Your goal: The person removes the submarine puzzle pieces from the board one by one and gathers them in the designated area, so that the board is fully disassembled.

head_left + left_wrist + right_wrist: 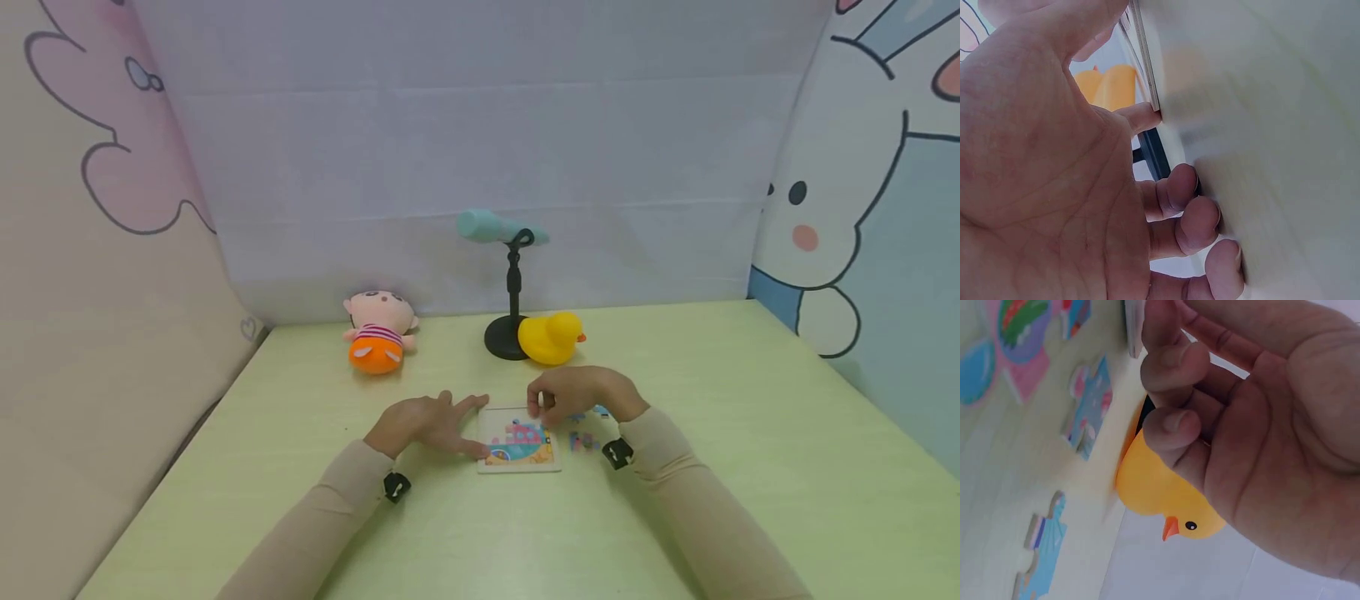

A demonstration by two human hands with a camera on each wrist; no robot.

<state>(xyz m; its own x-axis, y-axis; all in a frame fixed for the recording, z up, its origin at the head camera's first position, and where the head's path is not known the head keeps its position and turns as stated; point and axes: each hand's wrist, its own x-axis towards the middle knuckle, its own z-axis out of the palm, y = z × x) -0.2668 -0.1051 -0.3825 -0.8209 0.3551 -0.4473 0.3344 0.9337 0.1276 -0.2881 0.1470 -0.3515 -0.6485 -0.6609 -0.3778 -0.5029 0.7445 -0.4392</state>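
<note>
A small jigsaw puzzle (517,454) in a pale frame lies flat on the table, its partly filled picture showing pink and blue shapes. My left hand (431,423) is spread along its left side, thumb at the lower left and index finger near the upper left corner. In the left wrist view the other fingertips (1200,222) rest on the table. Over the puzzle's upper right part, my right hand (573,392) has its fingers curled and pinches a puzzle piece, mostly hidden by the fingertips. Several loose puzzle pieces (1090,406) lie beside the right hand.
Behind the puzzle stand a yellow toy duck (551,340) and a light-blue microphone (487,227) on a black stand (513,283). A plush doll (377,333) in orange lies at the back left. A pale cloth (480,150) hangs behind the table (435,533).
</note>
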